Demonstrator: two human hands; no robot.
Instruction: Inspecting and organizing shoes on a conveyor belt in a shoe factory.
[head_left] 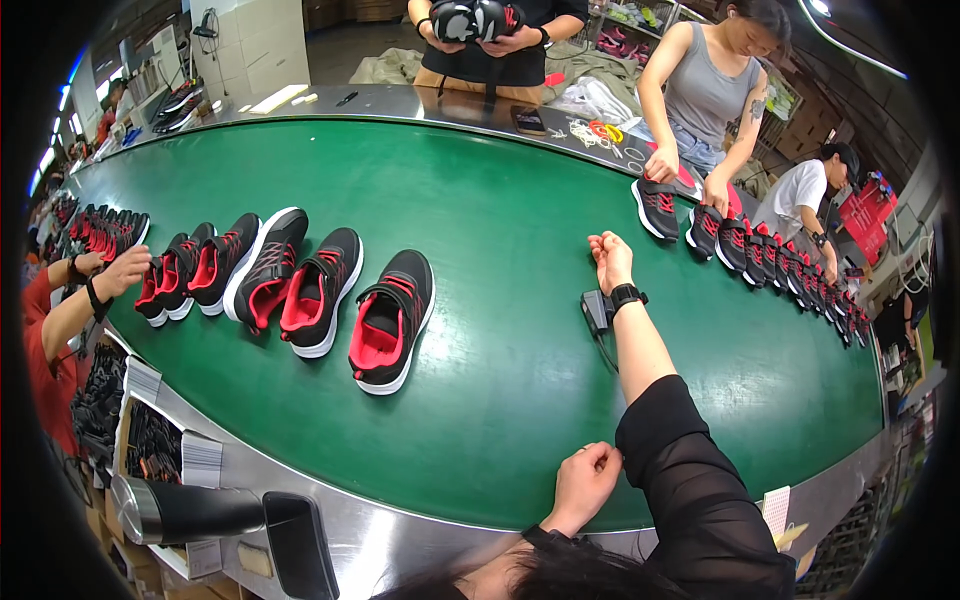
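Note:
My right hand (612,262) reaches out over the green surface, palm partly up and fingers loosely bent, with nothing visible in it. A small black box with a cable (596,311) is beside that wrist, near a black wristband (627,295). Closer to me, my left hand (583,486) hovers by the near edge with its fingers curled in; whatever they may hold is hidden. The nearest black sneaker (405,318), with red lining and white sole, stands to the left, apart from both hands. Beside it stands another black-and-red sneaker (330,285).
Several sneakers trail off far left, near a co-worker's hand (122,272). Across the green belt (500,400), a person in a grey top (712,88) touches a row of sneakers (765,255). Another person holds shoes (478,20). A flask (190,508) and black tray (298,545) lie near left.

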